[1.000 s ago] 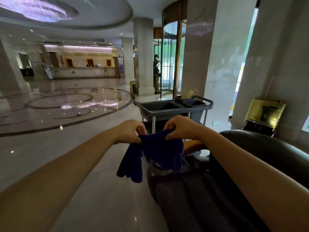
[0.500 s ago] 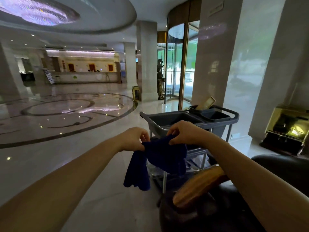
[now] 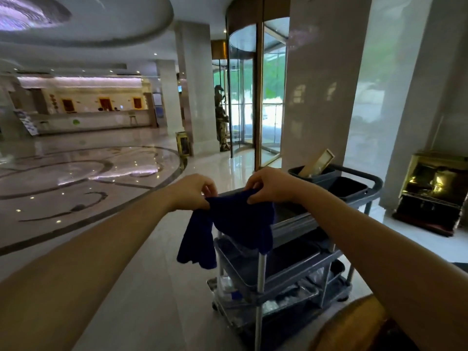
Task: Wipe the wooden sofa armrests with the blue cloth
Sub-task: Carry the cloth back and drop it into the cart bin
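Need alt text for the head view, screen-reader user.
Left hand and right hand hold a blue cloth up by its top edge above a grey cleaning cart in a marble hotel lobby. A wooden armrest shows at lower right.

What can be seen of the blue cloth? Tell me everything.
The blue cloth is dark blue, soft and limp, like a thin towel. It hangs in the air, pinched along its top edge by the left hand and the right hand, both held out in front of the person. Between the hands it sags in a short curve; below the left hand a longer bunched tail droops down. It hangs in front of the grey cart. Only the two hands visibly touch it; contact with the cart cannot be told.
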Demonstrator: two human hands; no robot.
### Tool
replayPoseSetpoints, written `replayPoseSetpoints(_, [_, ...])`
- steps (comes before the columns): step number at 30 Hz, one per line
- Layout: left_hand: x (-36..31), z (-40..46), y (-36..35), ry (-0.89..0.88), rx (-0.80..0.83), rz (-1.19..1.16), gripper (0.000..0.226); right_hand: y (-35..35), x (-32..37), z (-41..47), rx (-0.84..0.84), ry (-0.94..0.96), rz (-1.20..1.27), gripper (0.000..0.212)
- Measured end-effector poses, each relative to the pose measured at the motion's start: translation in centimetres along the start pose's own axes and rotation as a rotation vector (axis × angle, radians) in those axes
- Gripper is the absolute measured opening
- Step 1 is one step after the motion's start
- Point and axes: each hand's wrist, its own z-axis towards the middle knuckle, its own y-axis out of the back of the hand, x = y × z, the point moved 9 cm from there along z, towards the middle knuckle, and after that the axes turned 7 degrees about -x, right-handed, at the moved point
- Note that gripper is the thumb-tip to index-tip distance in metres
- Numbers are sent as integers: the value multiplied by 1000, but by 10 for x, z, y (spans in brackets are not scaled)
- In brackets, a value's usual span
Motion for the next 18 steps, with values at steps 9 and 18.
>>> replayPoseSetpoints(9, [67, 216, -23, -195, 102, -17, 14, 5, -116, 153, -82, -207, -72, 27])
replayPoseSetpoints(18, [96, 383, -113, -310, 257, -97, 17, -12, -262, 232, -132, -444, -78, 25])
